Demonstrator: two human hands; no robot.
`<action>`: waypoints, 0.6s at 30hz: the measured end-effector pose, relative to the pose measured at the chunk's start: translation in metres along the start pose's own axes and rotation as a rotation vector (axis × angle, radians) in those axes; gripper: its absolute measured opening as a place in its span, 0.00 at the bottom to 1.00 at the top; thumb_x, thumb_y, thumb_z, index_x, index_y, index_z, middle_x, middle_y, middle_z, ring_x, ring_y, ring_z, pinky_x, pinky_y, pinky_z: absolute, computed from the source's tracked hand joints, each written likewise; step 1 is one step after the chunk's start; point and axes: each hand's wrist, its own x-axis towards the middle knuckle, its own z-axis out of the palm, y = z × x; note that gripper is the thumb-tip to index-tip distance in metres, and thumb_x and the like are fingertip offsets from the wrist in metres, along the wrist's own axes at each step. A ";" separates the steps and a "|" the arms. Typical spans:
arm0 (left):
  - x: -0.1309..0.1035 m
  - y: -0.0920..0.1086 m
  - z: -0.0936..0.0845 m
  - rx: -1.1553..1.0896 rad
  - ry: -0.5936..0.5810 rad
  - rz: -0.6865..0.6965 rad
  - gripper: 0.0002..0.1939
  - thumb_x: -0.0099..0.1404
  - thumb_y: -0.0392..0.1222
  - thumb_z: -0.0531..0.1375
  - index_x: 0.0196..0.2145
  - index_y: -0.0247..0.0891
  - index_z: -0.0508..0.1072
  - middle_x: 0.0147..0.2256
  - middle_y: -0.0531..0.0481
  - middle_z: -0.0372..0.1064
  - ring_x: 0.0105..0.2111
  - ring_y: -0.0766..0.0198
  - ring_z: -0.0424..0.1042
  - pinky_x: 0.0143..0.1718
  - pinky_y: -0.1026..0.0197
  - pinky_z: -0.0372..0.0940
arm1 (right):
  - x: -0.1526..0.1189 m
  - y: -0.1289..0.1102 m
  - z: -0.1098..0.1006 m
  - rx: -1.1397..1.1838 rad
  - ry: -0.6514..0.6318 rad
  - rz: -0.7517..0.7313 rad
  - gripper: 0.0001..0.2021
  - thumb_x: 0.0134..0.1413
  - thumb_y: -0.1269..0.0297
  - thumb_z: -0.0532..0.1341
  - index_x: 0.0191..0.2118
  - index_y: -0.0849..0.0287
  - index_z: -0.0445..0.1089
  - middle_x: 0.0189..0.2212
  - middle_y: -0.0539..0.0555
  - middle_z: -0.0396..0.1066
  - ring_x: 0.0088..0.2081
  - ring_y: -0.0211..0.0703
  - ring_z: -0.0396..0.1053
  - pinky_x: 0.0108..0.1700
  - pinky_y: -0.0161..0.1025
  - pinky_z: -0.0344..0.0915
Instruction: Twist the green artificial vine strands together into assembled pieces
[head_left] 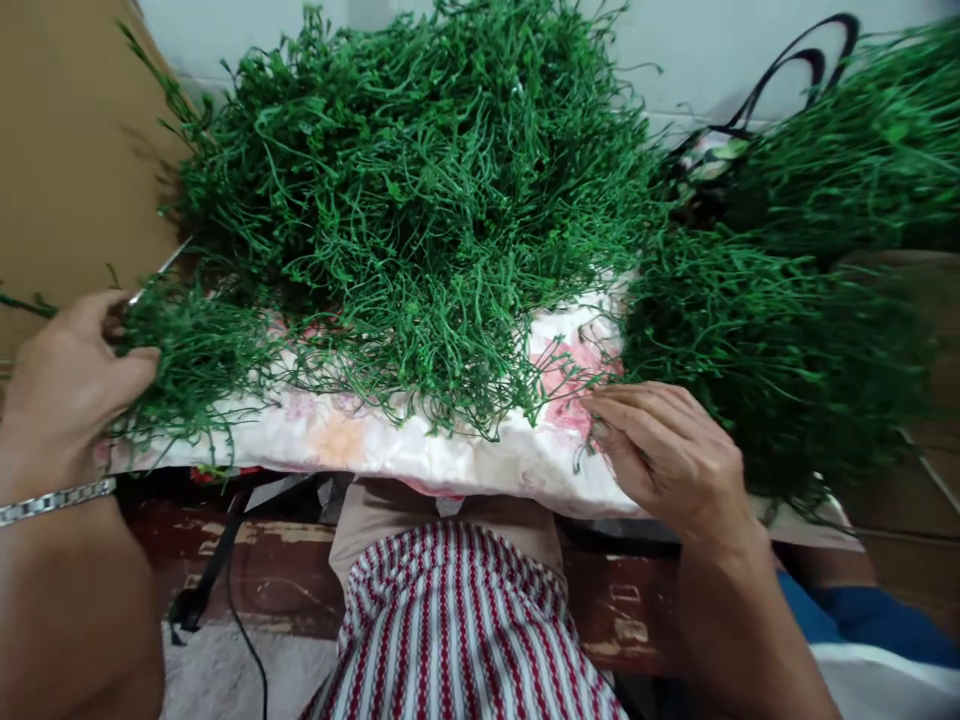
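A big heap of thin green stems with small tips (420,150), like artificial plant sprigs, lies on a floral cloth (330,440) in front of me. My left hand (82,370), wearing a metal watch band, is closed at the left edge against a smaller bunch of green stems (199,345). A slim shiny metal piece (165,270) sticks out beyond its fingers; its kind cannot be made out. On the right, my right hand (667,450) pinches a thin green stem (577,385) between thumb and fingertips, just above the cloth's pink flower.
More green stems (765,350) are piled on the right, with another pile (885,150) behind. A bag with black handles (712,160) stands by the pale wall. A tan panel (67,150) borders the left. Below is a worn dark red bench (285,570) and a black cable (244,630).
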 end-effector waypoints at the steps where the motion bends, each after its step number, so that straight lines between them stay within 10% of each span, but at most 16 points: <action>1: -0.002 0.003 -0.005 0.022 0.013 -0.041 0.32 0.49 0.43 0.58 0.53 0.40 0.65 0.39 0.49 0.71 0.30 0.61 0.66 0.32 0.62 0.61 | 0.001 -0.001 0.002 0.016 -0.004 -0.005 0.11 0.51 0.73 0.60 0.42 0.59 0.69 0.35 0.56 0.74 0.37 0.45 0.72 0.43 0.43 0.68; 8: -0.022 0.029 -0.016 0.312 0.205 -0.023 0.18 0.58 0.43 0.49 0.36 0.30 0.74 0.35 0.39 0.72 0.33 0.52 0.68 0.31 0.57 0.60 | -0.002 -0.005 0.009 0.041 0.024 0.069 0.12 0.52 0.72 0.59 0.43 0.54 0.69 0.35 0.53 0.75 0.36 0.45 0.73 0.43 0.43 0.69; 12: -0.030 0.033 0.000 0.299 0.281 0.113 0.20 0.60 0.43 0.48 0.42 0.28 0.71 0.39 0.35 0.72 0.39 0.49 0.69 0.36 0.54 0.61 | 0.002 -0.016 0.012 0.087 0.163 0.313 0.18 0.53 0.67 0.60 0.51 0.55 0.64 0.38 0.55 0.73 0.35 0.46 0.72 0.39 0.42 0.70; 18: -0.015 0.021 0.034 0.226 -0.017 0.180 0.25 0.61 0.51 0.50 0.51 0.32 0.67 0.50 0.35 0.66 0.47 0.38 0.63 0.41 0.43 0.60 | 0.023 -0.032 0.046 0.211 -0.006 0.402 0.30 0.51 0.57 0.61 0.58 0.61 0.54 0.44 0.61 0.69 0.31 0.43 0.70 0.32 0.40 0.69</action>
